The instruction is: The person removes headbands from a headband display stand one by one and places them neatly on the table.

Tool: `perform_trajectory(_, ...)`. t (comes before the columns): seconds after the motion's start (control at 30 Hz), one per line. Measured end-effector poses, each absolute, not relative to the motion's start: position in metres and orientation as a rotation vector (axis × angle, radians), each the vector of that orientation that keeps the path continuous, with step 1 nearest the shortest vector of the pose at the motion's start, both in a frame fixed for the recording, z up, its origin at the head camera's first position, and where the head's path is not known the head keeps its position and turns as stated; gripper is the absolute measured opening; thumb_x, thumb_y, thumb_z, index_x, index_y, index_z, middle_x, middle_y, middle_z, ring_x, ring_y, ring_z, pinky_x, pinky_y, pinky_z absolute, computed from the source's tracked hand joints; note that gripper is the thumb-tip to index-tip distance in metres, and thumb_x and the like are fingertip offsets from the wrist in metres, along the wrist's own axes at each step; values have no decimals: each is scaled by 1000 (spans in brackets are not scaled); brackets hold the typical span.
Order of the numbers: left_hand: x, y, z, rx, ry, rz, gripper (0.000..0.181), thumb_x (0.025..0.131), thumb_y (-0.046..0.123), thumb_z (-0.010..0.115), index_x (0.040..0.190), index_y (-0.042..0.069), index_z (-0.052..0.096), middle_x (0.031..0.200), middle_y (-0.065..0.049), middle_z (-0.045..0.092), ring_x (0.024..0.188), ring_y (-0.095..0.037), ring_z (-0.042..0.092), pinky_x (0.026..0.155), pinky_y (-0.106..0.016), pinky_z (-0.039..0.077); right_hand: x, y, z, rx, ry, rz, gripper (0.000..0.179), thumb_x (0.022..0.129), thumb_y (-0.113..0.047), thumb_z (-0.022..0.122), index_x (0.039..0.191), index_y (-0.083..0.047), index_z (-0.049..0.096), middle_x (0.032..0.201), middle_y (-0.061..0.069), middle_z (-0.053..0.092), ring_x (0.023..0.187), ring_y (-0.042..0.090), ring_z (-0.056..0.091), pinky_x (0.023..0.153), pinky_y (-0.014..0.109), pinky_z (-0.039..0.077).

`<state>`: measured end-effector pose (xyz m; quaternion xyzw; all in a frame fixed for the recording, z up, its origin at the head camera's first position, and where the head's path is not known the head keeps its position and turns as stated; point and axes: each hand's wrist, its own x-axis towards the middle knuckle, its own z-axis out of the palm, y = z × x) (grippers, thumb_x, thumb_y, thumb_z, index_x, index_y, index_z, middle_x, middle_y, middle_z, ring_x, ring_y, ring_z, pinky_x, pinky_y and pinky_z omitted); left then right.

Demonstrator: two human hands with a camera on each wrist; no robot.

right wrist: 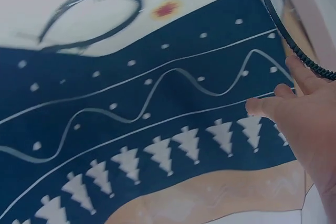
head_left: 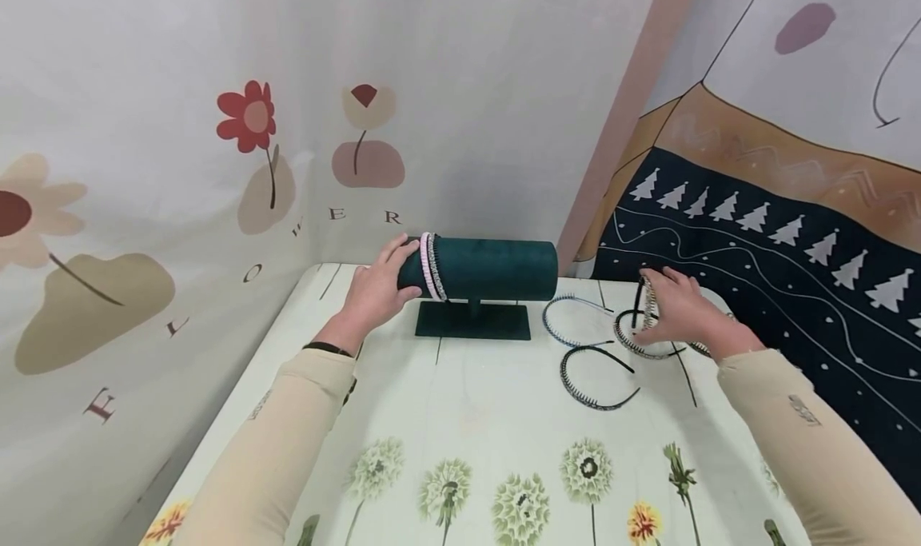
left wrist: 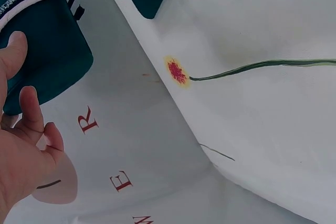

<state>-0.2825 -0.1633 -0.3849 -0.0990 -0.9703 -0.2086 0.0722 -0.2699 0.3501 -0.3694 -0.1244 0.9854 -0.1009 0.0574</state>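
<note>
A dark green velvet headband holder (head_left: 496,270), a horizontal cylinder on a flat base, stands at the table's back. My left hand (head_left: 374,290) grips its left end, with the thumb on its near side in the left wrist view. Around the cylinder, close to that hand, sit a pink headband (head_left: 427,268) and a dark one with silvery trim (head_left: 436,270). Over the table's right side, my right hand (head_left: 683,312) holds a beaded headband (head_left: 650,302) raised on edge. Its dark band (right wrist: 281,30) passes by the fingertips in the right wrist view.
Near my right hand lie a blue toothed headband (head_left: 550,324), a black one (head_left: 576,394) and a dark one (head_left: 623,336). Another is partly hidden by the right wrist. Printed curtains rise behind the floral-covered table (head_left: 460,418) and along both sides.
</note>
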Motion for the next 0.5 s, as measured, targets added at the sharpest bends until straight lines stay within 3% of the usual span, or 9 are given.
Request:
perform_trajectory(0.23, -283, -163, -388, -304, -2919, -631, 87, 102, 32, 76, 171, 28, 23, 182, -1, 12, 148, -43, 50, 124, -66, 35, -235, 390, -375, -380, 2999, -218, 131, 69, -41, 100, 162, 10, 23, 164, 39, 30, 154, 65, 11, 120, 86, 8)
perform_trajectory(0.5, -286, -165, -388, -320, -2900, -637, 87, 102, 32, 76, 171, 28, 24, 182, -2, 13, 146, -44, 52, 122, -67, 37, -206, 422, -392, -421, 3016, -117, 125, 68, -34, 101, 160, 9, 27, 158, 41, 37, 149, 68, 18, 115, 88, 13)
